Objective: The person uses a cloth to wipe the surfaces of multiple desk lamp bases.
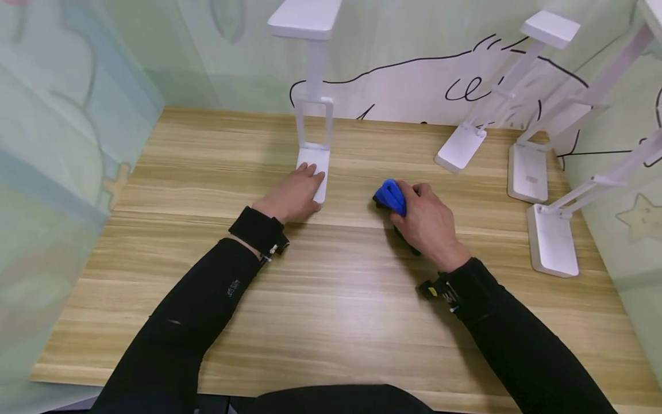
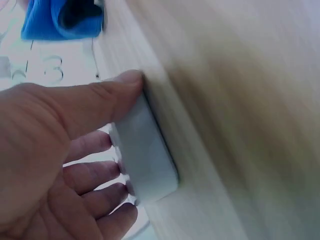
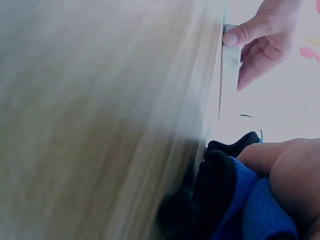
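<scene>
A white desk lamp stands upright near the back of the wooden table. My left hand holds its flat base, with the fingertips on top and the thumb along the edge. To the right, my right hand grips a bunched blue cloth with black parts, low over the table. Fuzzy blue folds and a black edge of the cloth show in the right wrist view; the palm hides the rest. The left hand also appears there, thumb against the lamp base.
Three more white lamps stand at the right: a small one near the back, another beside it, and one closer to me. Printed curtains border the wooden table at the back and sides.
</scene>
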Demonstrator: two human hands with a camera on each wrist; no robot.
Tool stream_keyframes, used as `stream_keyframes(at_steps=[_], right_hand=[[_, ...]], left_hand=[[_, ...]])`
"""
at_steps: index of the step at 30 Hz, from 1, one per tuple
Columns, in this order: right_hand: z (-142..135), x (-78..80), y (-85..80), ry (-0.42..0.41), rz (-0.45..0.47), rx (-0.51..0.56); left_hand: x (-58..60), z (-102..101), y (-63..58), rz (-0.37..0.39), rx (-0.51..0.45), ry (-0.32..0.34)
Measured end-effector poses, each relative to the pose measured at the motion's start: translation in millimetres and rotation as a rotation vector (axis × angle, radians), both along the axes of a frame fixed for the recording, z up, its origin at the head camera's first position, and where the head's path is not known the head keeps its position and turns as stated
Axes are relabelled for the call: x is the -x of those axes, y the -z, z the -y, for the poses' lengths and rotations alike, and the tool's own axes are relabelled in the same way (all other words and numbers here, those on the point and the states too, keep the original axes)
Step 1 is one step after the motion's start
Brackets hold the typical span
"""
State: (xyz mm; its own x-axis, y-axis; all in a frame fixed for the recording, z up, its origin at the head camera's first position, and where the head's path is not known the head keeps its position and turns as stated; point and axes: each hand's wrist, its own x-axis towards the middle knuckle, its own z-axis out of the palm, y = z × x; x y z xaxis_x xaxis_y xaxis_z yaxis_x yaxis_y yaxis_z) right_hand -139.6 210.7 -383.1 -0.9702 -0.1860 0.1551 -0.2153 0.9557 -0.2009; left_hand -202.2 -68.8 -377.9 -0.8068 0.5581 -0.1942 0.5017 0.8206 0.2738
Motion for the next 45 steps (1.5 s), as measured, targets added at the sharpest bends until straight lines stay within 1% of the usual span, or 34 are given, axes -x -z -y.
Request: stream_keyframes(at_steps=[5, 11, 16, 21, 28, 34, 42, 45], right_hand=[[0, 0.3, -0.2, -0.003, -0.006, -0.005], [0, 0.6, -1.1, -0.006, -0.008, 0.0], [-1, 1.3, -1.6, 0.003, -0.003, -0.001], [-2, 2.7, -1.2, 0.009, 0.013, -0.001], [-3, 2.6, -0.7, 0.017, 0.028, 0.002], [-4, 3.1, -0.3, 0.017, 0.025, 0.009], [-4, 3.6, 0.1, 0.026, 0.029, 0.013], [-5, 3.6, 0.0, 0.022, 0.029, 0.013]], left_hand=[[9.5, 24, -1.6, 0.035, -0.015, -0.058], [19.7, 55, -2.6, 0.05, 0.014, -0.134], [25.2, 77, -1.0, 0.071, 0.007, -0.193], [29.2, 96, 0.0, 0.065, 0.016, -0.231], [31.2, 110, -2.5, 0.073, 0.043, -0.254], [29.9, 119, -2.5, 0.069, 0.012, -0.295], [31.6, 126, -0.2, 0.033, -0.031, -0.289], [31.6, 128, -1.0, 0.04, -0.039, -0.292]])
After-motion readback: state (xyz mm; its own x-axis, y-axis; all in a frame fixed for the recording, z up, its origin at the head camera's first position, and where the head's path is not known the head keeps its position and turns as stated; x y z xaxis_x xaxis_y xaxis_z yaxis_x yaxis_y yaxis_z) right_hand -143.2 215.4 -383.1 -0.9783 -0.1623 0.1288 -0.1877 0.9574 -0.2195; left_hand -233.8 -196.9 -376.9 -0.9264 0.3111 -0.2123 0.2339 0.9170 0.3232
